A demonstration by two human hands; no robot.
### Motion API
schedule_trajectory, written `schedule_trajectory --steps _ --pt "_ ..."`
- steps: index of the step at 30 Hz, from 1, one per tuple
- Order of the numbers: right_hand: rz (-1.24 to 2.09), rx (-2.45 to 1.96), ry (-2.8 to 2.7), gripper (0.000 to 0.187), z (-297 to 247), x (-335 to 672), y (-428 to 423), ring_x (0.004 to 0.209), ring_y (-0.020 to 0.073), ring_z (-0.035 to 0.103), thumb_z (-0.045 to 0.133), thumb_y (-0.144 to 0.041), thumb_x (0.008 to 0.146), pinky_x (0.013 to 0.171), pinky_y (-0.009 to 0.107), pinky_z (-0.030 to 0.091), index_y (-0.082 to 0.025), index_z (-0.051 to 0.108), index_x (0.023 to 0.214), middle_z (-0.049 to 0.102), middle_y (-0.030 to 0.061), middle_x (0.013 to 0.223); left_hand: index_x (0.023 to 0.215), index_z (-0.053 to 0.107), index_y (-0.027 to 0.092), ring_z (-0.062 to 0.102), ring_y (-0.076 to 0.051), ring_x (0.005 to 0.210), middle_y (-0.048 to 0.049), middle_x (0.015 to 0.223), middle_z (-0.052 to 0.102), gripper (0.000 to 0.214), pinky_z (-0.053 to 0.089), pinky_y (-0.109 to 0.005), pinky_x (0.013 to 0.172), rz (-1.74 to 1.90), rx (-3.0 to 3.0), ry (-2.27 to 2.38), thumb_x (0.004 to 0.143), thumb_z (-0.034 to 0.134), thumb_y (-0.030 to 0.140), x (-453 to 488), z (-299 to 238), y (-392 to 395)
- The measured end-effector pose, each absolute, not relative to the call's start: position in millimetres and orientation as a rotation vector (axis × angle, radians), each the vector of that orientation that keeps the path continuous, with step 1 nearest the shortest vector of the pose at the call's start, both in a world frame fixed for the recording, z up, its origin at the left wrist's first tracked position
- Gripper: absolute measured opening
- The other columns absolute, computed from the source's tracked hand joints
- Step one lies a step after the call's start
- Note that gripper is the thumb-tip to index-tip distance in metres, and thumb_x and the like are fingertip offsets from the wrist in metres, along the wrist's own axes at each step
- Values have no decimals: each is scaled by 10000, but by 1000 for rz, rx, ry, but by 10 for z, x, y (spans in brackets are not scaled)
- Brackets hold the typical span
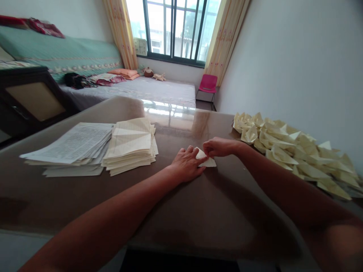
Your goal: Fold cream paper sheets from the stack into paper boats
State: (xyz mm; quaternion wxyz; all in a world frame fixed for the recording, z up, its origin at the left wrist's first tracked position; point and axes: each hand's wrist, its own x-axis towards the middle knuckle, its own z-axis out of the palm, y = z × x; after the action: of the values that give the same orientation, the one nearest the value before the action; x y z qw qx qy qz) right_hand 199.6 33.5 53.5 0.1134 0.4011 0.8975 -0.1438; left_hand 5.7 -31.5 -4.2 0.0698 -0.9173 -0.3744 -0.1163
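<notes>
A small piece of folded cream paper (210, 163) lies on the brown table, partly covered by both hands. My left hand (187, 164) rests flat with its fingers spread, the fingertips pressing on the paper's left side. On the paper's upper right edge, my right hand (217, 147) is closed, its thumb and fingers pinched at the paper. To the left are a stack of cream paper sheets (132, 141) with crease lines and a stack of printed white sheets (76, 141). A heap of folded paper boats (295, 151) covers the table's right side.
The glossy brown table (181, 219) reaches to both sides. Beyond it stand a bed (159, 90) with folded cloths, a pink chair (208, 84) and a window (172, 30) with curtains. A dark cabinet (34, 94) stands at the left, and a white wall rises at the right.
</notes>
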Motion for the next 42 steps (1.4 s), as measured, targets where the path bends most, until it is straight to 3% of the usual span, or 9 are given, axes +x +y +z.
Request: schedule_trajectory --steps 5,9,13,17,20,27,33,38,42 --pt "-264 1304 2839 205 399 2090 98 723 150 627 526 -218 838 664 232 420 -166 668 976 714 42 851 1314 505 376 433 -273 1058 -77 1126 527 449 380 -401 841 -350 -2778 -1147 904 409 533 55 -42 -307" --pt "-142 1403 2991 396 207 2223 -257 927 198 643 408 -174 905 823 308 459 -147 539 1277 693 113 1074 1362 446 388 443 -270 1053 -77 1123 529 478 387 -402 836 -354 -2782 -1138 907 406 526 49 -39 -299" --pt "43 1433 2949 511 83 2287 -466 1069 228 581 408 -124 882 915 368 440 -97 428 1391 647 163 1156 1356 451 402 453 -262 1037 -72 1091 531 467 399 -394 828 -342 -2774 -1130 908 404 527 44 -36 -290" --pt "187 1362 2859 498 137 2247 -531 1121 242 543 422 -141 898 931 373 400 -64 425 1390 648 178 1128 1332 479 385 466 -257 1026 -73 1101 533 445 418 -401 834 -302 -2771 -1116 923 375 526 21 -20 -287" --pt "283 1326 2791 455 246 2151 -543 1023 237 586 411 -173 925 870 349 399 -59 457 1363 669 185 1047 1317 496 333 480 -249 1028 -84 1111 547 429 439 -384 835 -248 -2782 -1063 934 389 492 -10 9 -297" --pt "338 1197 2696 561 489 1908 -454 948 293 623 612 -309 824 796 362 408 -19 493 1289 690 197 943 1073 610 130 607 -233 940 -137 1011 641 233 487 -351 819 -8 -2777 -986 920 466 231 4 179 -324" --pt "235 1242 2678 233 506 1761 -385 911 287 656 520 -162 856 759 365 423 -115 630 1056 709 162 908 1056 614 121 668 -219 887 -120 968 674 246 511 -319 782 119 -2800 -974 861 471 79 58 269 -289" --pt "220 1287 2698 219 442 1704 -383 935 268 642 471 -133 883 784 364 416 -148 641 1021 712 147 928 1097 598 59 666 -255 901 -188 1022 656 316 522 -363 786 152 -2836 -975 831 432 25 90 270 -309" --pt "284 1341 2689 296 355 1686 -419 957 290 621 452 -143 903 792 391 408 -98 584 1164 695 176 981 1209 549 146 633 -222 1017 -120 1118 642 430 500 -333 894 168 -2933 -930 784 533 81 -47 335 -277"
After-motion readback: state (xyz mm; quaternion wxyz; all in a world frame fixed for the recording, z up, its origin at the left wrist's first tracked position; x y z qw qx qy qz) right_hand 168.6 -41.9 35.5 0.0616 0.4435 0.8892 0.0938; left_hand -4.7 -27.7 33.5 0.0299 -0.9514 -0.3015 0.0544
